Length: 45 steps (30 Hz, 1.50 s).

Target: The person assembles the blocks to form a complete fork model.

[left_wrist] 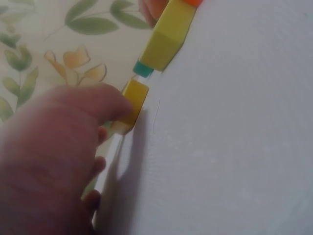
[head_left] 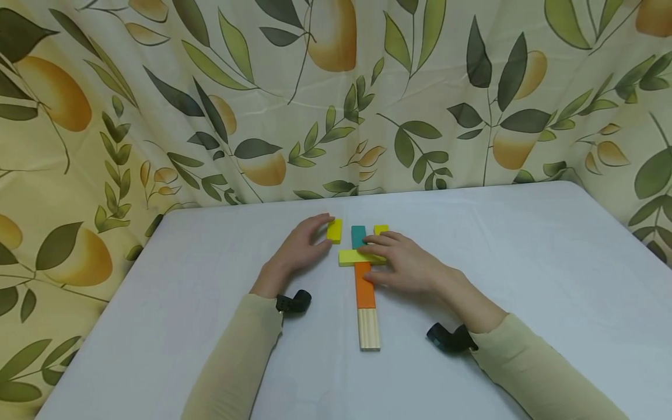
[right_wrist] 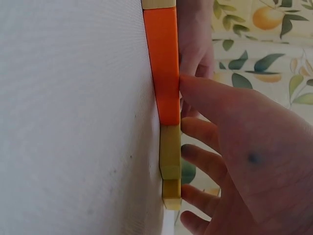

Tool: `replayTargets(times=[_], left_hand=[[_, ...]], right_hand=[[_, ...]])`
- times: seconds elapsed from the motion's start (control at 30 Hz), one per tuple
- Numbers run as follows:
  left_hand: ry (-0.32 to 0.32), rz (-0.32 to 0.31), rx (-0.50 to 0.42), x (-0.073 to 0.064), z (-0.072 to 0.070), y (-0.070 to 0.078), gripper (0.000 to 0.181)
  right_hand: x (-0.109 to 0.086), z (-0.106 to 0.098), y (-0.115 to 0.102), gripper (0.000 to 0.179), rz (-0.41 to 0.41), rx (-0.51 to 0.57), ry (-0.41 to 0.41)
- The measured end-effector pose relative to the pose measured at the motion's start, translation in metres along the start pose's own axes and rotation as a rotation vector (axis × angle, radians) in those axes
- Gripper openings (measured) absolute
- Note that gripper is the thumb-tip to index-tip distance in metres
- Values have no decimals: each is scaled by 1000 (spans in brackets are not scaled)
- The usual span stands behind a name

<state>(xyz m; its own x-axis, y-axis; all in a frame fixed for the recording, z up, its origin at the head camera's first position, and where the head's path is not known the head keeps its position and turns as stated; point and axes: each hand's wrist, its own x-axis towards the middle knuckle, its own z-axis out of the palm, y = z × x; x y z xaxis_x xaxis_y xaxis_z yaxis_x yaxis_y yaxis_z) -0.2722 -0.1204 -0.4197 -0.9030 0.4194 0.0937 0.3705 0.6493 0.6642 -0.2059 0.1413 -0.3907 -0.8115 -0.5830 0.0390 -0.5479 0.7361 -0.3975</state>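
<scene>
My left hand [head_left: 300, 246] pinches a small yellow block [head_left: 334, 231] between thumb and fingers; in the left wrist view the thumb lies against that yellow block [left_wrist: 134, 100]. Flat on the table, a yellow-green block [head_left: 347, 258] lies crosswise, with a teal block [head_left: 359, 234] behind it. An orange block [head_left: 364, 294] and a plain wooden block [head_left: 369, 329] run from it toward me in a line. My right hand [head_left: 406, 262] spreads over the crosswise block, its thumb tip at the orange block [right_wrist: 164, 63]. Another yellow block [head_left: 381, 228], partly hidden, lies by its fingertips.
A white cloth covers the table [head_left: 173, 326]. Behind and beside it hangs a curtain [head_left: 325, 116] printed with fruit and leaves. Each wrist wears a small black camera, the left camera [head_left: 295, 301] and the right camera [head_left: 451, 338], both close over the cloth.
</scene>
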Motion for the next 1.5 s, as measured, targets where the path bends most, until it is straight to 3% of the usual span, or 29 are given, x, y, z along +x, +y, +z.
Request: replayTargets(times=[0.43, 0.87, 1.17, 1.5], left_hand=[[-38, 13, 63, 2, 0, -1, 48], [-11, -42, -13, 2, 1, 1, 47], [-13, -5, -12, 4, 2, 4, 49], [-30, -38, -12, 0, -1, 13, 50]], right_hand=[[-1, -1, -1, 55, 15, -7, -11], [-1, -1, -1, 55, 1, -14, -9], [-1, -1, -1, 54, -5, -6, 6], [-2, -2, -2, 55, 7, 1, -6]])
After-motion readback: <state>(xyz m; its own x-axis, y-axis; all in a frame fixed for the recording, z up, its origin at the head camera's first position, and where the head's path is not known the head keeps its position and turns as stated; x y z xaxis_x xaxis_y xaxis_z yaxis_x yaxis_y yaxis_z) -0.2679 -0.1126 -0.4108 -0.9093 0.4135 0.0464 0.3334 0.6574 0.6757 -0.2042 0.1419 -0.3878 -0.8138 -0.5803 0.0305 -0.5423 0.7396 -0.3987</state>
